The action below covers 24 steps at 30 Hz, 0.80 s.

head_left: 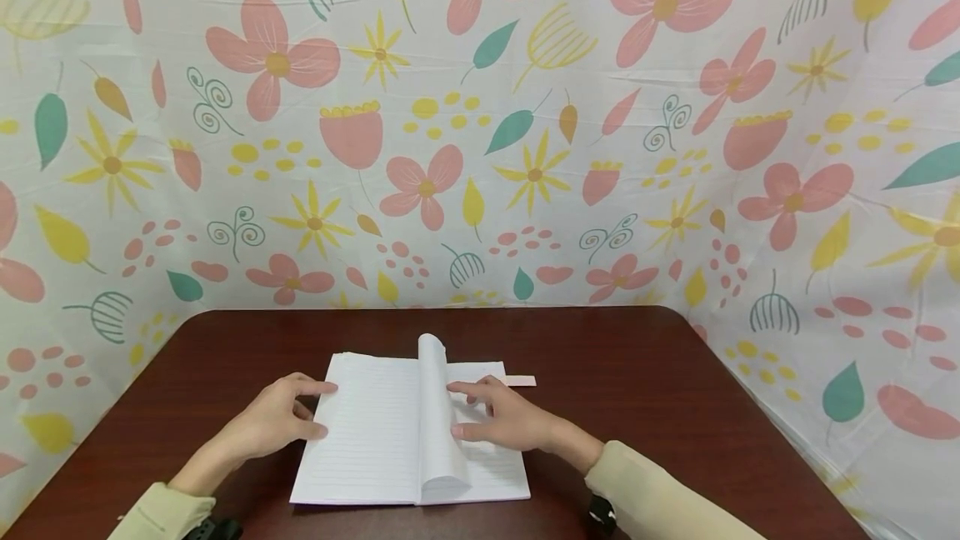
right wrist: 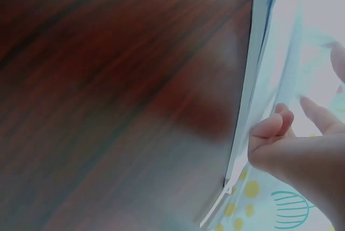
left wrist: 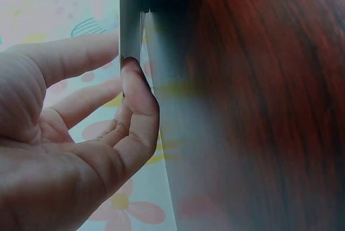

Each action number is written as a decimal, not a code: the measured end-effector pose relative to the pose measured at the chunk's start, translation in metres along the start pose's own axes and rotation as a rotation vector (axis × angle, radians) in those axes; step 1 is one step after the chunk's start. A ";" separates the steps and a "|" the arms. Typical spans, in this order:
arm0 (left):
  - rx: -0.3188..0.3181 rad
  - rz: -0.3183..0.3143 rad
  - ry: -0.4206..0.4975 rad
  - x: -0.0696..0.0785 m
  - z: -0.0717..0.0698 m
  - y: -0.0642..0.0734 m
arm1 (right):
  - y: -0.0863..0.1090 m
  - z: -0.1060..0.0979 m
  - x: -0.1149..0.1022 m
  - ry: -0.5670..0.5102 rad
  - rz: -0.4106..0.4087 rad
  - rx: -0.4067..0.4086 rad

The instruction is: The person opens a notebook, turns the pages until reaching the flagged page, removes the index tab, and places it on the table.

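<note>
An open notebook (head_left: 367,440) with lined white pages lies on the table. Along its middle, a curled page (head_left: 437,415) stands up in a roll, whether one sheet or several I cannot tell. My left hand (head_left: 266,423) grips the notebook's left edge; in the left wrist view its fingers (left wrist: 143,96) lie on both sides of that edge. With index finger and thumb extended and apart, my right hand (head_left: 517,422) touches the right side of the curled page. The right wrist view shows its other fingers (right wrist: 275,128) bent above the right-hand pages.
A pale pink strip (head_left: 521,381) sticks out past the notebook's upper right edge. The dark brown wooden table (head_left: 637,390) extends around the notebook, with a floral cloth (head_left: 480,148) behind it and at the sides.
</note>
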<state>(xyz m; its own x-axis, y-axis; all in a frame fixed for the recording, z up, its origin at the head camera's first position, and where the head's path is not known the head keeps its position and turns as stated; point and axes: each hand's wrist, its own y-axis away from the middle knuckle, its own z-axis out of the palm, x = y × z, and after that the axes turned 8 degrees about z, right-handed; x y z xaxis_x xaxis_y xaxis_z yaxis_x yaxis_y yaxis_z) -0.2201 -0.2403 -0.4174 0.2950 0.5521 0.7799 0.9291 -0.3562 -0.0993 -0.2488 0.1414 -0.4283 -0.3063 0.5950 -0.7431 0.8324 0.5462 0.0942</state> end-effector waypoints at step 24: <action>0.000 -0.024 0.004 -0.001 0.000 0.000 | -0.010 0.005 -0.015 -0.183 -0.022 0.035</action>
<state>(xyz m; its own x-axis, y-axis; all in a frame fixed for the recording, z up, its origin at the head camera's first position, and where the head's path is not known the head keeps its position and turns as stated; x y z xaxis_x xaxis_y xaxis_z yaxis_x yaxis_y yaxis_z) -0.2209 -0.2407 -0.4183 0.2720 0.5570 0.7847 0.9357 -0.3435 -0.0805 -0.2503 0.1241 -0.4220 -0.2376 0.4641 -0.8533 0.8430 0.5350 0.0562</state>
